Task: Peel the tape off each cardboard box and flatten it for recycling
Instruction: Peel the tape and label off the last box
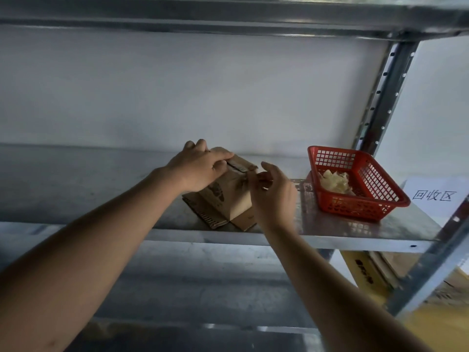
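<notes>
Left hand palm-down, fingers curled, right hand apparently pinching, forearms outstretched

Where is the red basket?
The red basket sits on the metal shelf, toward its right end, just right of the cardboard box and left of a paper sign.

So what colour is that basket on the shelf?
Red, seen in the head view: the plastic mesh basket.

A metal shelf lies open to the left of a small cardboard box. To its right, a red basket blocks the way. An upright post closes the far right corner.
</notes>
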A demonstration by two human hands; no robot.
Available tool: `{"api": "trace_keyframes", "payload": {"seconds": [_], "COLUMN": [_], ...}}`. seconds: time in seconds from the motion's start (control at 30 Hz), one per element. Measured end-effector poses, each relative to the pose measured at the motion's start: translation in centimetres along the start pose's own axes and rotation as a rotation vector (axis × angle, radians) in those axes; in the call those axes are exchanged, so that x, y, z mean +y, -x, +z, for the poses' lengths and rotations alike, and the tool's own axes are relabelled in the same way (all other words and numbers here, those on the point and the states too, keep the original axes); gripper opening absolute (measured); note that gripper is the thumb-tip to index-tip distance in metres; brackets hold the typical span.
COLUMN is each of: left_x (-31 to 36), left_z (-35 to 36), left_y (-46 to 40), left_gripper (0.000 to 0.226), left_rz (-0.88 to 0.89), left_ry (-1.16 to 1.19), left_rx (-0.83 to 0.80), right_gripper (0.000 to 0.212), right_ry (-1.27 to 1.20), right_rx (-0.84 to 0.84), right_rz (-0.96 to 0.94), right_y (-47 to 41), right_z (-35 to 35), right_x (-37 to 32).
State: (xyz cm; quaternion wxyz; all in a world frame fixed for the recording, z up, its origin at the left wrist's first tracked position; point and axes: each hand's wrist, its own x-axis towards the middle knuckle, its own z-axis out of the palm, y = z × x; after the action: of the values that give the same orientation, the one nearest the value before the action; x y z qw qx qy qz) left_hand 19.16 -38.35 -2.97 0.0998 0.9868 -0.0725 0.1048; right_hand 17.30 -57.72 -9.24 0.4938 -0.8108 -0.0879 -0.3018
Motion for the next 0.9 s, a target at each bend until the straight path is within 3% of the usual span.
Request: {"api": "trace_keyframes", "payload": {"seconds": [0.23,0.6,0.77,0.9], "left_x": [0.8,1.0,1.2,1.0], "left_z": [-0.4,0.0,-0.1,-0.5], "left_y": [0.2,-0.2,0.0,-0.4], "left_gripper": [0.049,0.051,0.047,0.044], "left_rz": [-0.002,0.015,-0.008,0.009], "left_ry": [-0.089,-0.149,-0.16,-0.247], "left_rx": [-0.013,-0.019,-0.017,-0.038], "right_gripper": [0.023,0.007,0.019,0.019], "right_ry": [-0.028,-0.025,0.1,0.298], "right_rx": [0.026,0.008,-0.172,-0.451], "right_rz": [0.11,0.073,0.017,-0.074], "right_y": [0.6,-0.6,-2.4,-5.5], "right_z": [0.5,-0.5,-1.5,-3.0], "right_x": [0.2,-0.3,-1.3,-3.6]}}
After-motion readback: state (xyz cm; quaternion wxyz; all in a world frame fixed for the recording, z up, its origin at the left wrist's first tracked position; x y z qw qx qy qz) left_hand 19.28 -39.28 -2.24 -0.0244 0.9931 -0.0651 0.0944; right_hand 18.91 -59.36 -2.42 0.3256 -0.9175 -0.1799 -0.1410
